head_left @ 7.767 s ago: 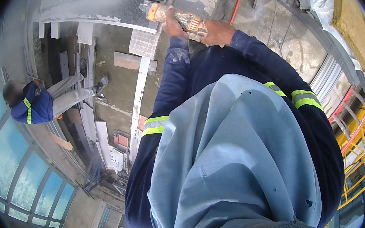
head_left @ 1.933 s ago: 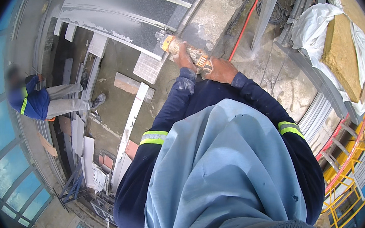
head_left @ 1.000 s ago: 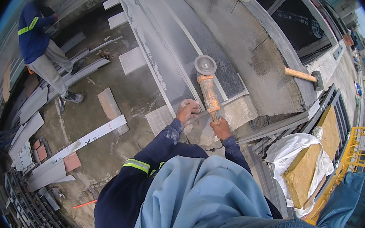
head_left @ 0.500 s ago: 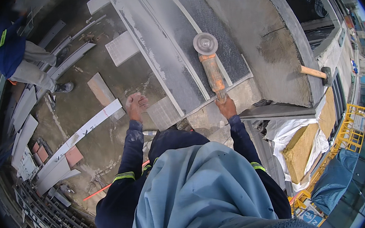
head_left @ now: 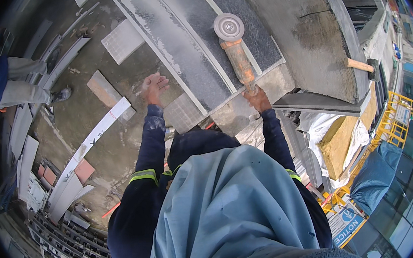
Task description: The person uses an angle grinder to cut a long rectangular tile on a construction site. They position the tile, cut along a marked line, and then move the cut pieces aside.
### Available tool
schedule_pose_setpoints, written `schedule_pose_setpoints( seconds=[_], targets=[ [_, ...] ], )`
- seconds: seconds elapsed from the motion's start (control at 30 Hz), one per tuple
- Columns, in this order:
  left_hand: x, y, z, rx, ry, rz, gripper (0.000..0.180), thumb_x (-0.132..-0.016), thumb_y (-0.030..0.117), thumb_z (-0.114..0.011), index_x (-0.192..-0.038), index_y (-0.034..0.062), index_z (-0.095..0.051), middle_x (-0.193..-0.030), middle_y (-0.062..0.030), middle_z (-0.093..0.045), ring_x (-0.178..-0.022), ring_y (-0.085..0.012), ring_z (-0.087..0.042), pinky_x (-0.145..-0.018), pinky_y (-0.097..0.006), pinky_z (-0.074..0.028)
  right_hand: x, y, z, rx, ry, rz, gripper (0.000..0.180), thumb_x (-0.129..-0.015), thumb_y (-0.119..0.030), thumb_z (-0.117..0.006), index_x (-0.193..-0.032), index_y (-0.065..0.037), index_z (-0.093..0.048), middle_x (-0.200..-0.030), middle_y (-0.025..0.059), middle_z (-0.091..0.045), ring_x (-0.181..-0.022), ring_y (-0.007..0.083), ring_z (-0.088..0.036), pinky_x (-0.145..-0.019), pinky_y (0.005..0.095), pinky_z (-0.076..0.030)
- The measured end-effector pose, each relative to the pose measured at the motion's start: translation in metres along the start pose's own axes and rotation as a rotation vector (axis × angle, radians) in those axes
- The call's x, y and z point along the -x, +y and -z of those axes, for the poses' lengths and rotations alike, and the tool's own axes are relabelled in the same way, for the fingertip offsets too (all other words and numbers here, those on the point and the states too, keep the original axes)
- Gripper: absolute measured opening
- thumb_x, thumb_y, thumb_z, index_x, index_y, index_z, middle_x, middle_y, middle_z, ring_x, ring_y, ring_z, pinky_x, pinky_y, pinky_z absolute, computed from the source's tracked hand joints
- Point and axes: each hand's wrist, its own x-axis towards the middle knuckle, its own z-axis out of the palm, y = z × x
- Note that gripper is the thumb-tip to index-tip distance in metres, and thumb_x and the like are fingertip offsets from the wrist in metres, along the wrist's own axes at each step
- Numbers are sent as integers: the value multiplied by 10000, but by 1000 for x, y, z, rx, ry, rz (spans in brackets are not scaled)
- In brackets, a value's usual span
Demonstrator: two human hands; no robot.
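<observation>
My right hand (head_left: 257,98) is wrapped round the rear end of an orange, dust-covered angle grinder (head_left: 239,62). Its round grey disc (head_left: 229,27) points away from me, over a dark stone slab (head_left: 263,47) with pale strips along it. Whether the disc touches the slab, I cannot tell. Out to the left, my left hand (head_left: 154,88) is empty, its dusty fingers loosely apart. It hovers near the slab's left edge, above a square grey tile (head_left: 183,112).
A hammer (head_left: 361,65) lies on the concrete ledge (head_left: 302,33) to the right. Yellow insulation (head_left: 339,143) in white sheeting sits below it. Long pale boards (head_left: 87,146) and offcuts lie on the wet floor at left, where another person's legs (head_left: 24,90) show.
My left hand has moved farther forward, its fingers a little more spread. The grinder and right hand keep about the same place over the slab. The whole view has shifted slightly.
</observation>
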Motion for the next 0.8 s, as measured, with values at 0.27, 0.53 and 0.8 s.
schedule_pose_setpoints(
  seconds=[0.27, 0.53, 0.8],
  targets=[
    [10, -3, 16, -2, 17, -24, 337, -920, 268, -693, -1145, 41, -589, -968, -133, -675, -857, -273, -705, -698, -382, -586, 8, -17, 10, -147, -124, 26, 537, -815, -341, -807, -1128, 45, -605, -826, 91, -647, -638, 154, -615, -555, 299, -521],
    [43, -8, 52, 57, 154, -98, 269, -935, 259, -687, -1071, 47, -594, -908, -112, -676, -751, -229, -699, -606, -343, -577, 7, -7, 16, -143, -170, 74, 493, -818, -343, -813, -1088, 17, -612, -765, 54, -621, -611, 136, -597, -543, 306, -500],
    [93, -51, 95, 46, 286, -168, 269, -917, 253, -688, -1032, 34, -581, -878, -128, -678, -706, -230, -690, -589, -350, -573, 8, 10, 18, -123, -120, 206, 632, -790, -420, -807, -1164, 43, -595, -797, 101, -654, -578, 182, -625, -548, 335, -509]
  ],
)
